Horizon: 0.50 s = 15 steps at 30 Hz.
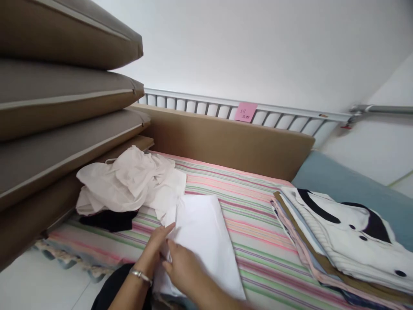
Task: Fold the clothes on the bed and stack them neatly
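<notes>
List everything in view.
White cloth: 1, white, centre
Crumpled cloth pile: 1, cream, left
Black cloth: 1, black, under pile
Clothes stack: 1, multicoloured, right
Striped cover: 1, multicoloured, centre
Cushions: 4+, grey/brown, left
Wall: 1, white, back
Radiator: 1, white, along wall
Panel: 1, brown, before radiator
Note: 1, pink, at radiator's top
Pipe: 1, grey, right
Surface: 1, teal, right
Floor: 1, white, lower left
Bracelet: 1, silver, left wrist
Clothing: 1, black, bottom
Left hand, right hand: 1 each, bare, at white cloth

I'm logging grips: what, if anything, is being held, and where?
The left hand and right hand are on the white cloth, by its left edge; whether either grips it cannot be told.
</notes>
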Each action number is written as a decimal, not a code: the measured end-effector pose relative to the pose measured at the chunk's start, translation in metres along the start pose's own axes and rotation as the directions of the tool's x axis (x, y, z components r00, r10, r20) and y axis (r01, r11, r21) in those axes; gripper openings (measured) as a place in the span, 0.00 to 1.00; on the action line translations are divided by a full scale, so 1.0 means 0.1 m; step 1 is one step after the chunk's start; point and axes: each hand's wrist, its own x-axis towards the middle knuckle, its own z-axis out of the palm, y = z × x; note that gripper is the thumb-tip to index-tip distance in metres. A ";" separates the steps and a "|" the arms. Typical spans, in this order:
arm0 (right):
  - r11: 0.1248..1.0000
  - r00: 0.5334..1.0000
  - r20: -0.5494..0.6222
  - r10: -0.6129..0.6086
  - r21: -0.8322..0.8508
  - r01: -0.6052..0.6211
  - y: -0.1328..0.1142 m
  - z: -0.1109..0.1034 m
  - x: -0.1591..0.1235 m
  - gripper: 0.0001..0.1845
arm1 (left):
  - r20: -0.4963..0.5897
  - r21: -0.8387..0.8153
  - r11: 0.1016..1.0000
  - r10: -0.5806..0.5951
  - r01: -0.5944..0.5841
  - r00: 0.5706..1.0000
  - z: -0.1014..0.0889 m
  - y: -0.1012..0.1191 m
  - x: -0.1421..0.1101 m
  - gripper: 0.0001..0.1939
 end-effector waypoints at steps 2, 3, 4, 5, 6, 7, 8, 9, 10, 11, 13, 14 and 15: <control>0.998 0.998 -0.018 -0.055 0.016 0.056 0.05 -0.17 -0.09 0.20 | -0.042 0.083 0.991 0.108 -0.104 0.993 0.07 -0.02 0.07 0.15; 0.996 0.995 -0.061 -0.084 0.008 0.085 0.10 -0.25 -0.14 0.18 | -0.032 0.100 0.982 0.163 -0.159 0.986 0.09 -0.03 0.08 0.14; 0.994 0.987 -0.117 -0.108 -0.017 0.107 0.18 -0.32 -0.19 0.18 | -0.023 0.132 0.963 0.240 -0.235 0.970 0.10 -0.03 0.09 0.13; 0.992 0.977 -0.178 -0.121 -0.055 0.113 0.27 -0.37 -0.24 0.20 | -0.018 0.193 0.929 0.324 -0.314 0.946 0.09 -0.03 0.08 0.12; 0.990 0.967 -0.225 -0.120 -0.100 0.099 0.38 -0.40 -0.29 0.21 | -0.015 0.274 0.885 0.395 -0.376 0.919 0.08 -0.04 0.08 0.11; 0.987 0.964 -0.246 -0.102 -0.143 0.068 0.51 -0.40 -0.34 0.22 | -0.016 0.362 0.838 0.444 -0.408 0.896 0.06 -0.04 0.07 0.10; 0.985 0.968 -0.239 -0.071 -0.173 0.029 0.64 -0.38 -0.39 0.22 | -0.024 0.446 0.796 0.468 -0.410 0.883 0.03 -0.06 0.07 0.10; 0.983 0.977 -0.212 -0.034 -0.185 -0.006 0.77 -0.34 -0.44 0.22 | -0.043 0.509 0.771 0.468 -0.384 0.883 0.01 -0.07 0.08 0.09; 0.984 0.983 -0.182 -0.004 -0.177 -0.029 0.88 -0.30 -0.49 0.22 | -0.069 0.543 0.766 0.450 -0.344 0.891 -0.01 -0.09 0.08 0.08; 0.988 0.986 -0.168 0.013 -0.150 -0.038 0.98 -0.26 -0.53 0.21 | -0.093 0.561 0.766 0.435 -0.314 0.896 -0.03 -0.11 0.09 0.08; 0.998 0.972 -0.235 0.026 -0.049 -0.039 1.14 -0.21 -0.59 0.21 | -0.117 0.584 0.760 0.426 -0.285 0.897 -0.05 -0.13 0.11 0.07; 0.999 0.949 -0.311 0.047 0.016 -0.044 1.21 -0.22 -0.60 0.20 | -0.127 0.596 0.754 0.428 -0.276 0.895 -0.05 -0.13 0.11 0.07; 0.994 0.917 -0.388 0.089 0.089 -0.059 1.27 -0.25 -0.60 0.21 | -0.139 0.607 0.747 0.435 -0.271 0.889 -0.05 -0.12 0.10 0.08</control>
